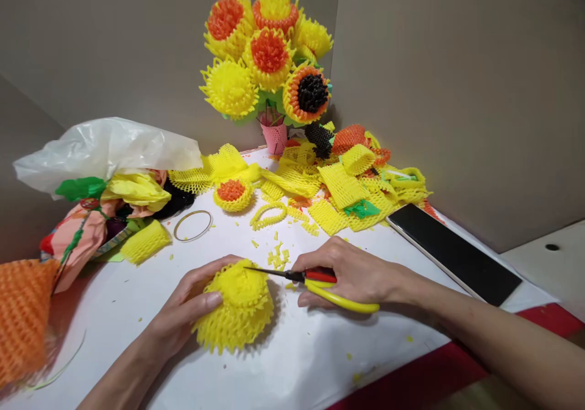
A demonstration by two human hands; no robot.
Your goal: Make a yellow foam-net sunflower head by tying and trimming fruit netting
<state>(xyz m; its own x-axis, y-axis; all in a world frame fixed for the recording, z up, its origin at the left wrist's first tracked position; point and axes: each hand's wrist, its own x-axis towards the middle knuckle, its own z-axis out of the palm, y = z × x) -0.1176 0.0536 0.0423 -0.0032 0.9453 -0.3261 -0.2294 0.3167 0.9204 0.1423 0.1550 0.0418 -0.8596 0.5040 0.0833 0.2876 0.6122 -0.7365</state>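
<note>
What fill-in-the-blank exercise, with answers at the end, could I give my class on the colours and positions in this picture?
1. The left hand holds a netted flower coloured ____.
2. The right hand holds scissors with one yellow handle and one ____ handle.
3. The bunch of flowers at the back stands in a ____ pot.
4. The dark-screened phone lies towards the ____ edge of the picture.

Missing words: yellow; red; pink; right.
</note>
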